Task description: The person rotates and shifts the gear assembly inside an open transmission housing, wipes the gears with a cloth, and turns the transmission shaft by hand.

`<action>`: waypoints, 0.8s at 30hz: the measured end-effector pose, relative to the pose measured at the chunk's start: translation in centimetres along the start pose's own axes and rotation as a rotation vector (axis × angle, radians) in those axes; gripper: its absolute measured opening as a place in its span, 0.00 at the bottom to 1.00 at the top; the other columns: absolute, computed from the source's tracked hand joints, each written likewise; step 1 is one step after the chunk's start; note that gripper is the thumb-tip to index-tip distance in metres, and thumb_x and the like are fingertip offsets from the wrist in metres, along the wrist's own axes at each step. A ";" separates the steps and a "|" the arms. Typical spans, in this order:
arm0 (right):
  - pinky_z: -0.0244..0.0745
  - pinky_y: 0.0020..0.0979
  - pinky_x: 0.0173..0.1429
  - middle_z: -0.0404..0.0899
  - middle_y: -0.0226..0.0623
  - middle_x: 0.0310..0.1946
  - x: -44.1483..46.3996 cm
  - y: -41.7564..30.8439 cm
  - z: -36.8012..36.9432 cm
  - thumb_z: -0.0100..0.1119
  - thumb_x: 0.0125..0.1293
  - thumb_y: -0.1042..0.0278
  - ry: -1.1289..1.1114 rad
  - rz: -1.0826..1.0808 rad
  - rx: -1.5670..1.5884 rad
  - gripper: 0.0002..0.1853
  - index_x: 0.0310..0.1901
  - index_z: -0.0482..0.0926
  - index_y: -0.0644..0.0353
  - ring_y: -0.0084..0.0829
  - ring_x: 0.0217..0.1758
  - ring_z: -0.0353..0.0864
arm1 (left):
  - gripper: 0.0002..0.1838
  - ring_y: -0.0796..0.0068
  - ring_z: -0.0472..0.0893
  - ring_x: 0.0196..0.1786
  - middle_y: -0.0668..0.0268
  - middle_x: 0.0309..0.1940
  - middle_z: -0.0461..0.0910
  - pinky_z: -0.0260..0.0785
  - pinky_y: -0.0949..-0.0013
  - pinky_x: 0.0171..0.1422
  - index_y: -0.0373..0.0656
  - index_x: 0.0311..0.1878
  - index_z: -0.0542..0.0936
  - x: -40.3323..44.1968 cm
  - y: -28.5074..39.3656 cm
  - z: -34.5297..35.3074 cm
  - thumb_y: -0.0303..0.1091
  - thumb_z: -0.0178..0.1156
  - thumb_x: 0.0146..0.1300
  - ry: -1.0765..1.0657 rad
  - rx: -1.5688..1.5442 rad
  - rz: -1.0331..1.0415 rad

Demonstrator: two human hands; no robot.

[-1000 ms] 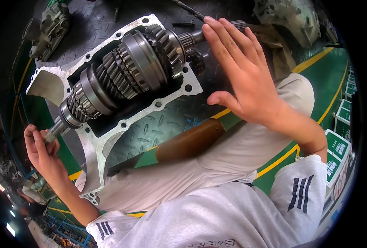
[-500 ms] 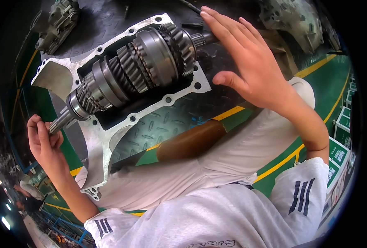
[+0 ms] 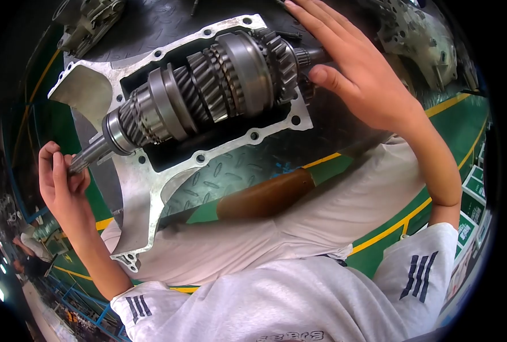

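Note:
A gear shaft (image 3: pixel 208 85), stacked with several helical gears and smooth steel rings, lies tilted in an open silver gearbox housing (image 3: pixel 225 147). Its narrow splined end juts past the housing's flared left side. My left hand (image 3: pixel 65 185) has its fingers closed round the tip of that end. Beside the shaft's opposite end, my right hand (image 3: pixel 359 77) is open, fingers stretched out and thumb apart. The thumb is close to the last gear (image 3: pixel 283 62); whether it touches cannot be made out. Part of the shaft's right end is hidden behind the right hand.
Under the housing is a dark tread-plate bench top (image 3: pixel 225 179). Other metal castings stand at the upper left (image 3: pixel 88 25) and upper right (image 3: pixel 422 45). A brown rounded object (image 3: pixel 265 194) is between the bench and my legs. Green-and-white boxes (image 3: pixel 467 228) stand at the right.
The shaft and housing now appear farther right and slightly higher in view. My right hand has come nearer the shaft's right end, its thumb now by the last gear. My left hand keeps its hold.

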State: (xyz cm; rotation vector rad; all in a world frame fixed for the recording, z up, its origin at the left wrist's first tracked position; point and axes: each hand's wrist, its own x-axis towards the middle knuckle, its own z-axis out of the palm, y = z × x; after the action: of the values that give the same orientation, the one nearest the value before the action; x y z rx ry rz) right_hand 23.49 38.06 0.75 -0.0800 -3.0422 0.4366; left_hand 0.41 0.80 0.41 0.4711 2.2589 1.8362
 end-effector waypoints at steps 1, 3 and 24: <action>0.40 0.50 0.89 0.45 0.61 0.85 0.3 0.0 -0.1 0.37 0.77 0.25 -0.026 0.030 -0.017 0.53 0.83 0.49 0.68 0.56 0.89 0.43 | 0.12 0.90 0.59 0.24 0.73 0.29 0.71 0.47 0.79 0.28 0.40 0.59 0.73 -0.1 0.2 0.2 0.34 0.58 0.80 0.012 0.008 -0.007; 0.38 0.50 0.89 0.43 0.61 0.85 0.7 0.1 -0.1 0.33 0.77 0.23 -0.055 0.049 -0.052 0.54 0.83 0.48 0.68 0.56 0.89 0.40 | 0.12 0.91 0.59 0.24 0.73 0.29 0.70 0.47 0.79 0.28 0.40 0.59 0.73 -0.1 0.1 0.1 0.34 0.58 0.80 0.033 0.015 -0.017; 0.38 0.43 0.89 0.50 0.58 0.84 5.6 3.7 1.9 0.29 0.86 0.38 0.149 0.259 0.231 0.41 0.81 0.57 0.71 0.49 0.89 0.44 | 0.14 0.92 0.57 0.24 0.76 0.30 0.68 0.46 0.80 0.29 0.41 0.63 0.74 0.0 0.4 -0.2 0.33 0.56 0.80 -0.006 -0.029 -0.032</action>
State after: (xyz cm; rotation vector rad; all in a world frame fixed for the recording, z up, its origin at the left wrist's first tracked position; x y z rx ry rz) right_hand 17.97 41.43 -1.80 -0.4739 -2.8206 0.7585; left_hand 0.44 0.70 0.86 0.4329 2.2200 1.8471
